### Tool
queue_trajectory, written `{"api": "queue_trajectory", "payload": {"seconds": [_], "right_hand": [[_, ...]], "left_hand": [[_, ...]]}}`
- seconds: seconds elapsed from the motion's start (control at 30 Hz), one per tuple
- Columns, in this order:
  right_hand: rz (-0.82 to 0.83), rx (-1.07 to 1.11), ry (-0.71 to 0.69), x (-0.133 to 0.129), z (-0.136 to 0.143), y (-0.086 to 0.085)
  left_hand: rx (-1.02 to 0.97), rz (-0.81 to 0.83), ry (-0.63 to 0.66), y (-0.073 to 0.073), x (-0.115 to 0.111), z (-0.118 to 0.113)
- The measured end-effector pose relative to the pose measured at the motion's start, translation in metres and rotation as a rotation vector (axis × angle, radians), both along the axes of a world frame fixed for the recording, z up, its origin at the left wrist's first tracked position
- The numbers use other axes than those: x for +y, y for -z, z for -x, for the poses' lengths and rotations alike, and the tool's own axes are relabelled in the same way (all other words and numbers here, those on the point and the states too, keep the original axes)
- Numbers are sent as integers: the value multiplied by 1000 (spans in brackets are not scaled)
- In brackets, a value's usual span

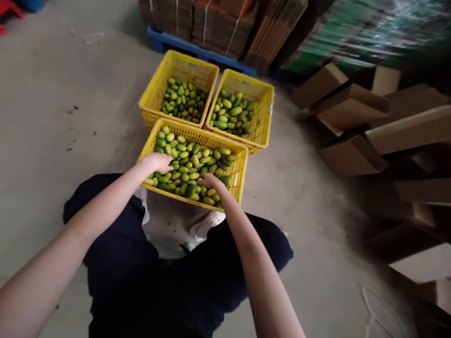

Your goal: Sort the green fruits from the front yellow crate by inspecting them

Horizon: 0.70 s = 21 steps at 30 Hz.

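A yellow plastic crate [243, 176] stands on the floor in front of my shoes, holding many small oval green and yellow fruits [185, 177]. My left hand [159, 162] reaches over its left side, fingers stretched out low over the fruits, with no fruit visible in it. Further right, my right hand [210, 180] reaches in from the near edge. Its fingers point left and touch or nearly touch the fruits; the fingertips are small and partly hidden among them.
Behind stand two more yellow crates, left [146, 99] and right [269, 112], partly filled with similar fruits. Flattened cardboard [214, 28] lies stacked on a blue pallet [158, 40]. Open cardboard boxes [352, 110] are piled at right. A loose white strap [369, 305] lies lower right.
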State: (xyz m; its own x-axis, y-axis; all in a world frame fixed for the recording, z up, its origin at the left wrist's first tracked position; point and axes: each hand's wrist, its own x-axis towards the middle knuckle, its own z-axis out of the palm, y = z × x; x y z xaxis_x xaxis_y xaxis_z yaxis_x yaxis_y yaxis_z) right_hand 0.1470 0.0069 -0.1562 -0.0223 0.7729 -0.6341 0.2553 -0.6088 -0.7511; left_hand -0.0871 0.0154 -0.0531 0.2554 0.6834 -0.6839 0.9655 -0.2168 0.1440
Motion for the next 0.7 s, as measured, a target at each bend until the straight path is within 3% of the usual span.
{"api": "queue_trajectory", "payload": {"seconds": [0.13,0.23,0.33,0.43,0.57,0.63,0.7], "right_hand": [[-14,47,-87,-15,26,28],[-3,28,-230,-17,30,29],[-13,-46,-465,-1,26,9],[-25,-50,-582,23,25,-25],[-158,139,-533,40,26,-69],[-156,296,-490,38,22,-79],[-11,408,-435,30,14,-76]], "left_hand": [[-32,-10,17,-11,0,-9],[1,-16,36,-11,3,-8],[27,-35,51,-6,4,-5],[-82,-84,65,-4,1,-10],[-346,-186,89,-12,-3,-24],[-399,-267,89,-18,-4,-28],[-380,-333,105,-24,-3,-28]]}}
